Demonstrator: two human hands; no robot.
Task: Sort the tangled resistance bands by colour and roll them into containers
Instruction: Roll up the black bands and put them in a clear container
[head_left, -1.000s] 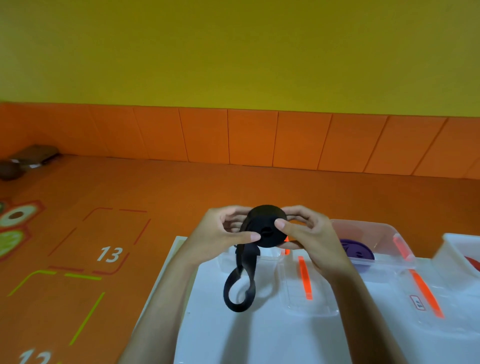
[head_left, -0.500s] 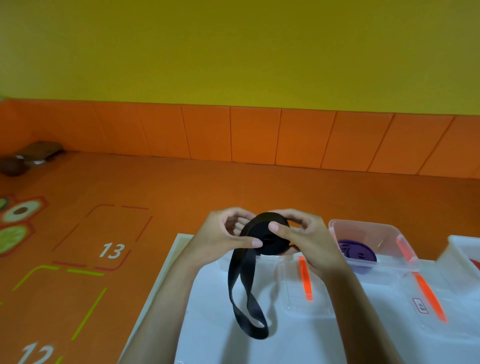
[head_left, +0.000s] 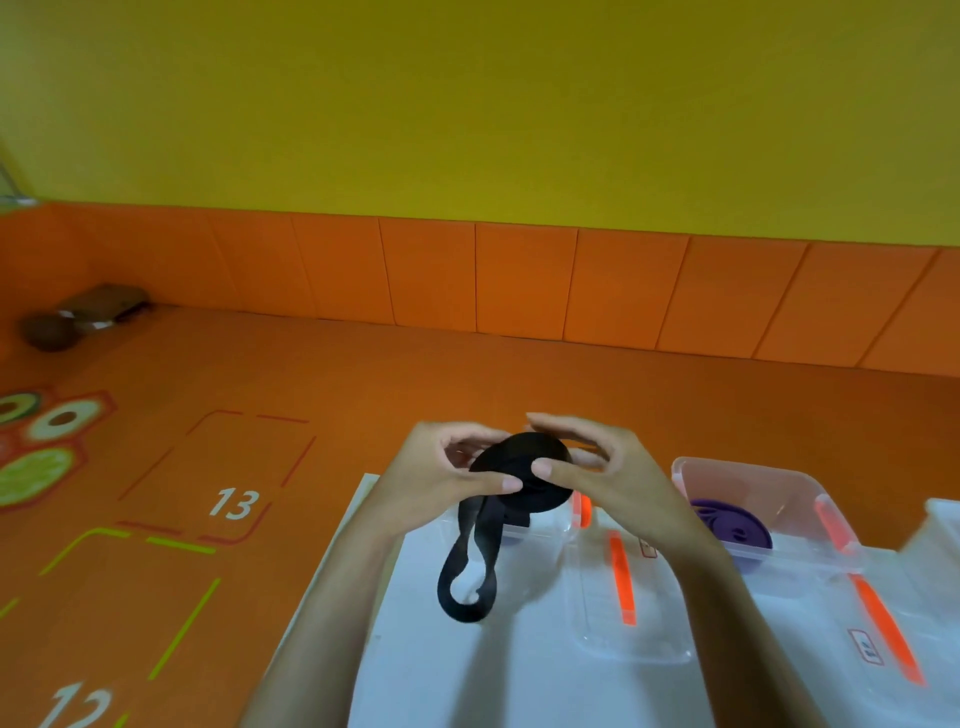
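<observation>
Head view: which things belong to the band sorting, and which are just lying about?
Job: black band, partly rolled, held by left hand and right hand; purple band in its clear box; loose lid on the white table.
Lying about: brown things by the wall; painted number 13 on the floor.

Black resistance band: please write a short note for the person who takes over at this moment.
Both the left hand and the right hand grip the black resistance band, mostly rolled into a disc above the white table.
Its loose tail hangs down as a loop.
Done: a rolled purple band lies in the clear container; a clear lid lies on the table.
Left: roll in the tail, then put the black roll into a container.
</observation>
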